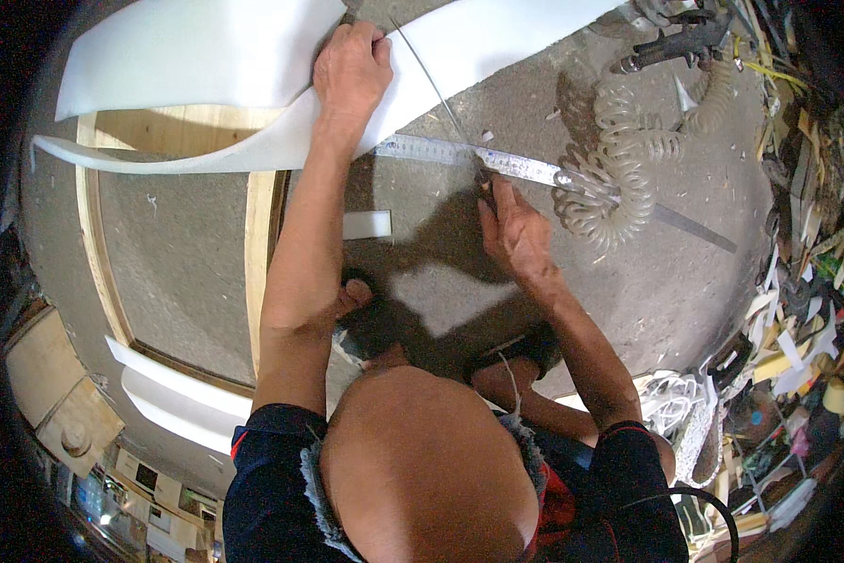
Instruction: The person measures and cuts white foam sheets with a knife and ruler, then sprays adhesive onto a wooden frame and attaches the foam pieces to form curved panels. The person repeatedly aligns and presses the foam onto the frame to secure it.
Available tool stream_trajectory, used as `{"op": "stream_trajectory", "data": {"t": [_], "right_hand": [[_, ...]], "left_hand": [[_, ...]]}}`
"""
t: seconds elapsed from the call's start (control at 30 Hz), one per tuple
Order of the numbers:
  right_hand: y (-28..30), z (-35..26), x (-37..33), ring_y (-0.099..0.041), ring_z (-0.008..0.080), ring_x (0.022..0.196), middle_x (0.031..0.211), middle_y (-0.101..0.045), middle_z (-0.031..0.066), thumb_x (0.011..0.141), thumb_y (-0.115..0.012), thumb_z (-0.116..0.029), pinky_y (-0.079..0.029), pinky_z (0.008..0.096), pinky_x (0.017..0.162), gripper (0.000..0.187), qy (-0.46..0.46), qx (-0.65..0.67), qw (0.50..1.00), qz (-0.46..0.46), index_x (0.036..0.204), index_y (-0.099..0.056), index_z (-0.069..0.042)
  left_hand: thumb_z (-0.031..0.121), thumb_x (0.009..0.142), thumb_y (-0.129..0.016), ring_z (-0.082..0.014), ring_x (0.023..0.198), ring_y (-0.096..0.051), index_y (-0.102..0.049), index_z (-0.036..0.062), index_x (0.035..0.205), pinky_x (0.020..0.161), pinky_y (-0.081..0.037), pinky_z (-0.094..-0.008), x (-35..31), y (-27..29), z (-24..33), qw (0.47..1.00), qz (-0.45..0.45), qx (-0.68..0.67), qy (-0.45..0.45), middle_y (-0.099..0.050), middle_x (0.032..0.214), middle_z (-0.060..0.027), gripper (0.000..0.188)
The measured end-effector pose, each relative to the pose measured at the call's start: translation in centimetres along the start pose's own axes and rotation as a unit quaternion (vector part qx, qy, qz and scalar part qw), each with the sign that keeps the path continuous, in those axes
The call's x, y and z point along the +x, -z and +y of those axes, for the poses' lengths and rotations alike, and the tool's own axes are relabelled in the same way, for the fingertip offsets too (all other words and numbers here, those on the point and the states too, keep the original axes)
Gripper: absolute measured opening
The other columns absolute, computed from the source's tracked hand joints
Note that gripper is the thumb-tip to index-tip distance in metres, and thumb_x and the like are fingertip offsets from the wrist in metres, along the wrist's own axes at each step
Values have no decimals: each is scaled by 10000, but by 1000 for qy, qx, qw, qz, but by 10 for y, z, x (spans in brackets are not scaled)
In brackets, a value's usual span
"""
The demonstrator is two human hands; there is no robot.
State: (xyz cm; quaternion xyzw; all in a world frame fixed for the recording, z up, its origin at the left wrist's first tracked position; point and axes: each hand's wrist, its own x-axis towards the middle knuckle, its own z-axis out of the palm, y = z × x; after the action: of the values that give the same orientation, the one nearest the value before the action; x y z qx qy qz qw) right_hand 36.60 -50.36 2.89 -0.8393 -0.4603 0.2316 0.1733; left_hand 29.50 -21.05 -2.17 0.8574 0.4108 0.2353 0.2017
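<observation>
My left hand (351, 73) has its fingers curled at the edge of a white foam sheet (506, 42), near the far side. The sheet's cut-apart strip bends away to the left, over a wooden frame (258, 235). My right hand (517, 228) is closed round the dark handle of a long, thin knife (433, 83). Its blade slants up and left over the foam, its tip close to my left hand. Just beyond my right fingers, a steel ruler (525, 167) lies on the floor, passing beneath the knife.
A clear coiled air hose (619, 159) lies across the ruler, and a dark air tool (670, 45) sits at the far right. A small white foam offcut (366, 224) lies between my arms. Curved foam strips (173, 399) rest at the left. Scraps (797, 347) pile up along the right.
</observation>
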Motion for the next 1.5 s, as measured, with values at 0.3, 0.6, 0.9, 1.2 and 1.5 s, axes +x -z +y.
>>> {"op": "stream_trajectory", "data": {"t": [0.3,0.6,0.9,1.2,1.5], "right_hand": [[-3,-1,0,-695,399,810,1003,-684,204,930,-629,-187,-578,474,660,350,9,-4,1000,0,1242,-535,-58],[-1,-2,1,-695,393,826,1009,-682,187,925,-632,-185,-578,472,676,345,18,-20,999,19,1236,-533,-71],[-1,0,3,-702,376,834,1025,-686,182,923,-635,-186,-580,457,664,323,12,-20,1000,19,1211,-546,-68],[-1,0,1,-695,393,829,1017,-680,190,922,-641,-189,-574,478,663,326,10,-14,1000,21,1213,-549,-77],[2,4,-1,-687,421,875,1070,-680,212,910,-650,-148,-565,475,712,432,8,-13,1000,5,1308,-515,-51]], "left_hand": [[192,873,-706,-347,830,-656,-689,50,928,772,-521,-449,0,0,-2,1000,-10,-1,-5,-669,873,-153,154],[188,867,-707,-353,843,-656,-688,50,930,780,-521,-448,0,-1,-3,1000,-9,2,-8,-673,886,-154,152],[171,854,-707,-354,838,-653,-674,60,909,779,-523,-447,-1,-1,-1,1000,-2,3,-8,-662,877,-154,129],[194,864,-706,-344,821,-650,-673,55,912,765,-524,-446,-1,-2,-5,1000,-6,6,-18,-661,869,-143,151],[181,858,-699,-347,826,-651,-674,73,919,757,-528,-446,-1,-2,-3,1000,1,0,-17,-655,864,-143,126]]}}
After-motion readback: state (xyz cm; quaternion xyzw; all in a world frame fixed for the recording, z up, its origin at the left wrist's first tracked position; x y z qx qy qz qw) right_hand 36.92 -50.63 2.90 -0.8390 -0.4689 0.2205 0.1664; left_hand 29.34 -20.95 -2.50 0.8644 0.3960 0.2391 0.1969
